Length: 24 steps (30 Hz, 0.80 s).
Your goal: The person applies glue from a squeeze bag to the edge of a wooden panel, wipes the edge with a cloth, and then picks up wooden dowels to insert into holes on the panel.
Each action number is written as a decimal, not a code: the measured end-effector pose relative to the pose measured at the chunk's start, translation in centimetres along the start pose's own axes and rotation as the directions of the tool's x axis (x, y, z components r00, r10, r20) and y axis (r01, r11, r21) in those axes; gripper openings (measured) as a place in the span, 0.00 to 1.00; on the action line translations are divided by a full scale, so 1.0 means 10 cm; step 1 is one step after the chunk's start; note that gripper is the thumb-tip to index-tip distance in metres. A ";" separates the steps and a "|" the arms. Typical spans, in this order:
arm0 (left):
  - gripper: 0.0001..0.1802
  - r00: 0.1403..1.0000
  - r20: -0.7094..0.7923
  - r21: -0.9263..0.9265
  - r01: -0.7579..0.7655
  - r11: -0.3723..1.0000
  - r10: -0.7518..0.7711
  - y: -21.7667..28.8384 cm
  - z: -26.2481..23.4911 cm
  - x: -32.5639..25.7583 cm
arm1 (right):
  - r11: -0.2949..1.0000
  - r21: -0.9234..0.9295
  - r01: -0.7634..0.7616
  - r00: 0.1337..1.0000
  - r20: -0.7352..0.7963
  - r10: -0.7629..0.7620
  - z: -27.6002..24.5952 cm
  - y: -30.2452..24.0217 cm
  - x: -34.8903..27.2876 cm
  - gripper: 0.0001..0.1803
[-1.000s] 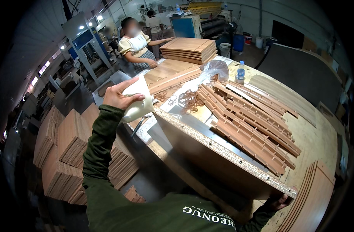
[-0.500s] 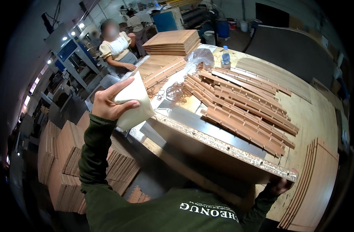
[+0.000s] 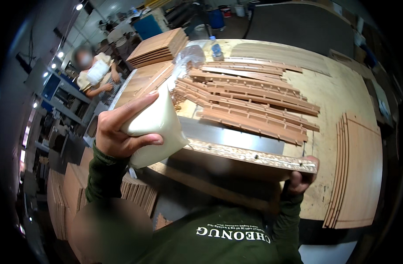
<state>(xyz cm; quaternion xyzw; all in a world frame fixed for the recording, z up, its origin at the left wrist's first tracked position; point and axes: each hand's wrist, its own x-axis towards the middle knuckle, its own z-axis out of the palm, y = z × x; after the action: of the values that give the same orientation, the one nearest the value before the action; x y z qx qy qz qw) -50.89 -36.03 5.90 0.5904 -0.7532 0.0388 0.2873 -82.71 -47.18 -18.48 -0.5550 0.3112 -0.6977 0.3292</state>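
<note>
- Bottle [image 3: 155, 127], soft off-white plastic with a smooth, squeezable body, sat tilted in the left hand [image 3: 118, 134]; fingers and thumb were wrapped shut around it, above the near left corner of the board [image 3: 249, 155]
- Board was a flat panel with a raw, speckled chipboard edge and a smooth grey face; the right hand [image 3: 301, 176] clamped its near right corner, thumb on top, fingers underneath
- Slats [image 3: 249, 103], long reddish-brown wooden strips with notched edges, lay in overlapping rows beyond the board on the pale plywood table [image 3: 342, 92]
- Curved panels [image 3: 357, 171] lay stacked flat at the table's right
- Water bottle [image 3: 216, 48] and crumpled clear plastic bag [image 3: 190, 55] stood at the far edge, near a stack [image 3: 159, 46] of flat wood sheets
- Another person [image 3: 96, 75] was working beyond the table, at the left
</note>
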 end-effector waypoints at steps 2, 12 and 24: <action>0.39 0.999 0.011 -0.023 -0.049 0.999 0.050 0.11 0.13 0.12 | 0.995 0.075 -0.061 0.998 0.034 0.059 -0.03 -0.01 -0.01 0.27; 0.41 0.971 0.095 -0.145 -0.205 0.968 0.220 0.72 0.66 0.62 | 0.997 0.076 -0.007 0.984 0.176 -0.006 -0.12 -0.03 0.11 0.20; 0.40 0.933 0.088 -0.283 -0.312 0.907 0.348 1.26 1.24 1.06 | 0.974 0.030 0.222 0.927 0.302 -0.221 -0.21 0.01 0.19 0.29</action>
<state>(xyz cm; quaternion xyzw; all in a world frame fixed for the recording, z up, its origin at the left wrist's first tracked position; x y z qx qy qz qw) -68.63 -46.41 4.21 0.4121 -0.8585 -0.0542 0.3004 -85.05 -48.63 -17.90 -0.6878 0.1937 -0.6362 0.2909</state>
